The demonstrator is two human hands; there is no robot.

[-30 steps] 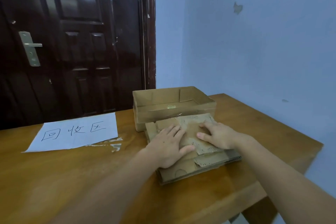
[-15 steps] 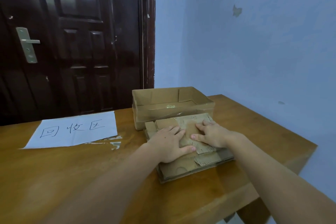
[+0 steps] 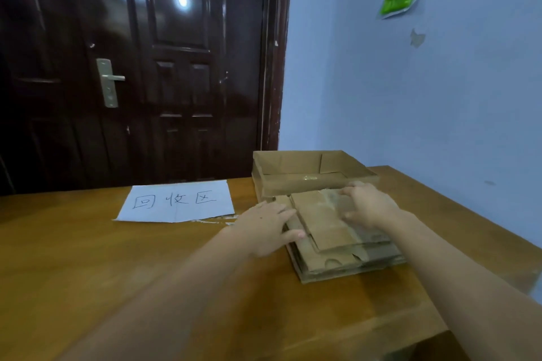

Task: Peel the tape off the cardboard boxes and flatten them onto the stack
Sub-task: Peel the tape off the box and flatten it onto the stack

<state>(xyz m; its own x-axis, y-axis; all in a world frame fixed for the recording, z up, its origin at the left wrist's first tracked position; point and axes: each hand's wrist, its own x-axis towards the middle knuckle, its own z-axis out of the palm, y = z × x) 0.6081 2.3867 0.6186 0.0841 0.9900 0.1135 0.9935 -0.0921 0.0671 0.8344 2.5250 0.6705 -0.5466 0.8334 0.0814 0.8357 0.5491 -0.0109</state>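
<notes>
my left hand (image 3: 264, 228) has slid off to the stack's (image 3: 346, 261) left edge, fingers flat, right hand (image 3: 368, 206) blurry, curled on the top flattened piece (image 3: 319, 223), can't tell how firmly, stack on tabletop (image 3: 117, 272) touching open box (image 3: 311, 176), paper sign (image 3: 176, 201) reads 回收区

left hand (image 3: 265, 228): slid to stack (image 3: 346, 261) left edge | right hand (image 3: 366, 205): shifted to far side

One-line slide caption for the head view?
Both hands, left hand and right hand, on flattened cardboard stack before an open box.
</notes>
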